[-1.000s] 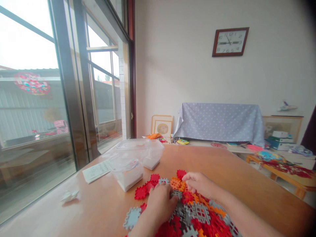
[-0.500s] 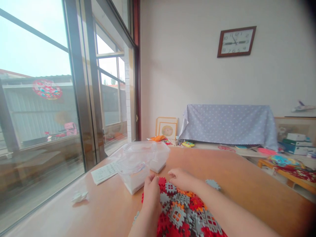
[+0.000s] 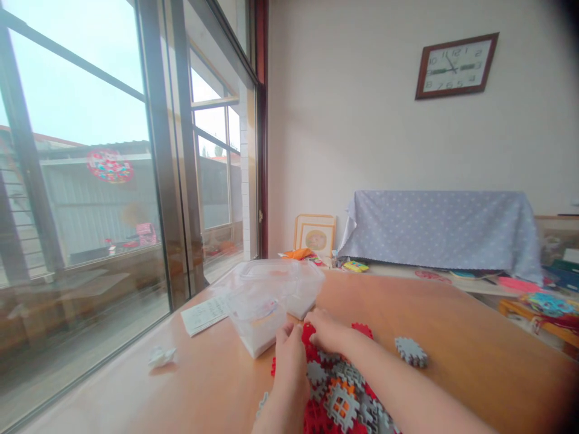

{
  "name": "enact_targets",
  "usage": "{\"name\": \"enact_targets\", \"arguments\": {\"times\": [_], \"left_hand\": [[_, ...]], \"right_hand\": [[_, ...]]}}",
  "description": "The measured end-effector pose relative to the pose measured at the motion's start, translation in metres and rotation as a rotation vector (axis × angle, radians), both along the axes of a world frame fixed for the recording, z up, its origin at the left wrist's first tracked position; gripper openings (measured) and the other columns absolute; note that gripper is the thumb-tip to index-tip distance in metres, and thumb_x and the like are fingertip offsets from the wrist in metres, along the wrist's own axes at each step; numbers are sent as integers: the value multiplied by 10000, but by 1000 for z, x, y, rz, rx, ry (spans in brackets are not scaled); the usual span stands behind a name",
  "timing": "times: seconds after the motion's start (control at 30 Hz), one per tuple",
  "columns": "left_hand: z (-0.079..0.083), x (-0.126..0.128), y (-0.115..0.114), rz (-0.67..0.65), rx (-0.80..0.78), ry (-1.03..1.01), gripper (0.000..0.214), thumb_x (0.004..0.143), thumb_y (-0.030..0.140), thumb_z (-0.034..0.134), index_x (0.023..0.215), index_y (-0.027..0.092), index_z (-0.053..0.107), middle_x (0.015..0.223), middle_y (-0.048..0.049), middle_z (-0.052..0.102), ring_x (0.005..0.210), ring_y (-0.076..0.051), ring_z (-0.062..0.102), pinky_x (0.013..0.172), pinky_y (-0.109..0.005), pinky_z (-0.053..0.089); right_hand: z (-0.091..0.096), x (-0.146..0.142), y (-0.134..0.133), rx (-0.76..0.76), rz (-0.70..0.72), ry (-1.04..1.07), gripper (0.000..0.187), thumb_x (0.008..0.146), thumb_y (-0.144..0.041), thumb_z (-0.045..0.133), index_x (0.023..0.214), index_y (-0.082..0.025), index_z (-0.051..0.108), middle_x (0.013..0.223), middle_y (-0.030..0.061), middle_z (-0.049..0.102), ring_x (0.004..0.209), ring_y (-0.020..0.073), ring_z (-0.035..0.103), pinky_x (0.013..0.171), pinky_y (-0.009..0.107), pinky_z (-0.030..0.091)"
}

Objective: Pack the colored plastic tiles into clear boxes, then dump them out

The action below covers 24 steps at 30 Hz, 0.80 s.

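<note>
My left hand [image 3: 290,352] is closed on the edge of a red interlocking plastic piece [image 3: 308,335]. From the other side, my right hand [image 3: 323,333] pinches the same red piece, its fingers close to the left hand. Below them lies a heap of notched red, grey and orange pieces; a grey window-shaped piece [image 3: 342,405] rests on top. My right forearm hides part of this heap. Past that forearm sits a small stack of grey pieces [image 3: 411,351].
Clear plastic containers [image 3: 257,328] stand just beyond my hands on the wooden table [image 3: 384,301]. A written sheet [image 3: 205,314] and a crumpled white tissue [image 3: 161,357] lie to the left, near the window. A spotted cloth [image 3: 438,229] covers something by the wall.
My right hand has come in toward the left one and now grips the red piece too. The view has turned slightly left, so the scene sits further right.
</note>
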<state>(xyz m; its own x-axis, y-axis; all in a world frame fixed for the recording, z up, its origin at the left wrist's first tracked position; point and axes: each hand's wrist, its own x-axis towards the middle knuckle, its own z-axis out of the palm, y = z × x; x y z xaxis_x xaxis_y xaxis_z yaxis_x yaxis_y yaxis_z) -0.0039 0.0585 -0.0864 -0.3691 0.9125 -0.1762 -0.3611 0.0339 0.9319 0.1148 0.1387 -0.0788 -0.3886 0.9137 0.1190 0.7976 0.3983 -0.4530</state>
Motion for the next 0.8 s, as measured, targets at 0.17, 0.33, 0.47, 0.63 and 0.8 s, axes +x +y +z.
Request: {"name": "enact_targets", "arguments": {"times": [0.17,0.33,0.47,0.63,0.8], "left_hand": [[5,1,-3,58,42,40,446,762,280,713,1179,158,613,1217,-146,676,1164,-285,633,879,-326,496],[8,4,-8,-105,85,60,349,779,343,720,1063,157,641,982,-87,713,878,-206,670,707,-269,481],[7,12,-12,-288,100,9,270,715,374,775,809,172,624,599,33,578,507,-95,497,502,-205,332],[5,21,-15,-361,80,-76,298,709,387,774,800,191,569,579,50,562,495,-87,501,496,-192,349],[4,25,-15,-417,73,-112,337,672,369,816,787,187,558,544,62,542,468,-76,486,477,-183,335]], "right_hand": [[15,13,-8,-63,-7,215,217,809,-185,555,924,-205,739,834,20,722,756,164,614,703,259,428],[32,40,-33,-164,52,395,284,863,-265,526,1038,-190,736,964,27,759,851,174,661,759,269,491],[38,58,-58,-177,37,434,336,853,-317,573,1121,-185,727,1035,57,755,917,208,672,813,317,524],[40,72,-84,81,14,245,490,744,-336,739,1223,-242,696,1214,76,679,1090,258,626,957,351,482],[50,78,-101,207,30,58,454,768,-345,740,1214,-280,691,1168,58,668,1061,248,616,954,309,446]]}}
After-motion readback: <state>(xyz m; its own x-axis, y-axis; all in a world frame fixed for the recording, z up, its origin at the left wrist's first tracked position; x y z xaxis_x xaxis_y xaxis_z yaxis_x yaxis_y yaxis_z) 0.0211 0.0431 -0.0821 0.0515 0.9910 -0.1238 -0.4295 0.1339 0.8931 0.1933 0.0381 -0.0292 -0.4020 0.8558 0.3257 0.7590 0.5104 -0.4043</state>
